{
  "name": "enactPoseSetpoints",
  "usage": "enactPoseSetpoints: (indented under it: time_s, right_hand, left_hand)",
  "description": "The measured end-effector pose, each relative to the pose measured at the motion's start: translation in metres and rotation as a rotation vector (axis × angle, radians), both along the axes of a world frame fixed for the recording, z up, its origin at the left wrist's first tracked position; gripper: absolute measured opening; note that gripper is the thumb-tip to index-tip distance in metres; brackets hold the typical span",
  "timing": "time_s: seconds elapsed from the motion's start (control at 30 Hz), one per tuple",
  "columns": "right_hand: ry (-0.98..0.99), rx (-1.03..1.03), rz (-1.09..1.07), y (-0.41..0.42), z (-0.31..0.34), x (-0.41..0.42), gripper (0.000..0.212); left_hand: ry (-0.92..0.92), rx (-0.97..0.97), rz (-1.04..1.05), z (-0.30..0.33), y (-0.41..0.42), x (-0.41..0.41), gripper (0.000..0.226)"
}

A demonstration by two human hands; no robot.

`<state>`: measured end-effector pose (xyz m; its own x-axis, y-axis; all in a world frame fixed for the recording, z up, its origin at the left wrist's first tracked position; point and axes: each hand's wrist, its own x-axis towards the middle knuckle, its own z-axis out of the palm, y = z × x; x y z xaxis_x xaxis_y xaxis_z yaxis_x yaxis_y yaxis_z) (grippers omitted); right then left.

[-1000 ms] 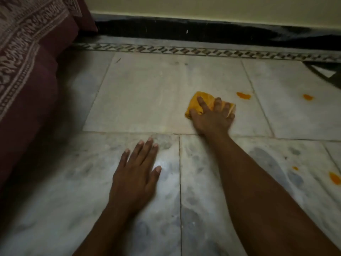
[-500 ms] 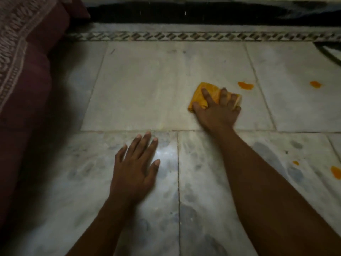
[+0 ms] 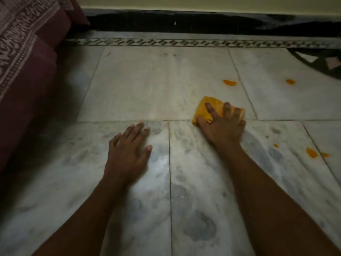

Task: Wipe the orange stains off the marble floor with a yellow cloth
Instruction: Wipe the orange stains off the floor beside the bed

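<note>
A folded yellow cloth (image 3: 203,108) lies on the marble floor (image 3: 147,89), at the seam between two tiles. My right hand (image 3: 221,126) presses flat on it with fingers spread, covering its near right part. My left hand (image 3: 127,152) rests palm down on the bare tile to the left, touching nothing else. One orange stain (image 3: 229,82) sits just beyond the cloth, another (image 3: 290,81) farther right. A larger orange stain (image 3: 311,152) with a small spot (image 3: 275,145) beside it lies at the right, level with my right wrist.
Maroon patterned fabric-covered furniture (image 3: 24,71) fills the left side. A patterned border strip (image 3: 166,42) and black skirting (image 3: 184,23) run along the far wall. A dark patterned object (image 3: 321,61) lies at the far right.
My right hand has dragged the cloth toward me, away from the nearest stain and onto the tile seam. My left hand stays planted on the floor.
</note>
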<state>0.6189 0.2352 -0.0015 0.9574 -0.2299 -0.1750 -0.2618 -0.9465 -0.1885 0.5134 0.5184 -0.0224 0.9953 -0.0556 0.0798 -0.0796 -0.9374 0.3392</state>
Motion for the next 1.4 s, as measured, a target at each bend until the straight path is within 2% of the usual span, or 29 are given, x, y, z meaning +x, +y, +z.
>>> enactPoseSetpoints:
  time_s: [0.13, 0.2, 0.27, 0.37, 0.43, 0.5, 0.63, 0.77, 0.87, 0.97, 1.07, 1.13, 1.2, 1.3, 1.4]
  right_hand:
    - [-0.029, 0.027, 0.219, 0.029, -0.005, -0.065, 0.074]
    - [-0.054, 0.029, 0.303, 0.015, -0.006, -0.125, 0.077]
    - [-0.024, 0.026, 0.283, -0.018, 0.005, -0.159, 0.076]
    - [0.067, 0.030, 0.098, -0.051, 0.017, -0.138, 0.075]
    - [0.096, 0.064, 0.000, -0.038, 0.019, -0.107, 0.076]
    - [0.075, 0.080, -0.034, -0.010, 0.012, -0.091, 0.076]
    - [-0.032, 0.053, 0.212, 0.014, 0.002, -0.146, 0.072]
    - [-0.040, -0.004, 0.334, -0.016, 0.001, -0.198, 0.076]
    - [0.015, 0.011, 0.184, -0.022, 0.006, -0.152, 0.077]
    - [0.036, 0.071, 0.001, 0.017, 0.006, -0.103, 0.076]
    - [-0.025, 0.048, 0.165, 0.045, -0.003, -0.125, 0.075]
    - [-0.110, 0.026, 0.334, 0.038, -0.006, -0.170, 0.077]
    - [-0.127, -0.005, 0.387, 0.015, -0.010, -0.203, 0.076]
    - [-0.063, -0.059, 0.234, -0.005, -0.005, -0.196, 0.077]
    - [-0.021, -0.028, 0.032, 0.030, 0.004, -0.146, 0.074]
  left_hand:
    - [-0.029, -0.064, 0.003, 0.000, 0.000, -0.001, 0.062]
    - [-0.040, -0.086, 0.034, 0.004, -0.004, -0.011, 0.064]
    - [-0.016, -0.085, 0.056, 0.011, -0.012, -0.043, 0.069]
    - [0.041, -0.061, 0.043, 0.005, -0.030, -0.122, 0.072]
    - [0.026, 0.015, 0.034, -0.002, -0.042, -0.162, 0.069]
    - [-0.004, 0.040, 0.051, -0.007, -0.044, -0.166, 0.067]
    - [0.040, 0.062, 0.042, -0.002, -0.042, -0.159, 0.066]
    - [0.077, 0.049, 0.048, 0.004, -0.043, -0.160, 0.067]
    - [0.062, 0.039, 0.050, 0.005, -0.043, -0.159, 0.068]
    - [0.055, 0.032, 0.058, 0.003, -0.043, -0.158, 0.068]
    - [0.054, 0.030, 0.060, 0.005, -0.042, -0.158, 0.068]
    - [0.046, 0.026, 0.068, 0.005, -0.042, -0.159, 0.068]
    - [0.047, 0.005, 0.068, 0.004, -0.041, -0.160, 0.069]
    - [0.019, -0.034, 0.141, 0.000, -0.040, -0.160, 0.070]
    - [0.018, -0.001, 0.303, -0.003, -0.042, -0.161, 0.073]
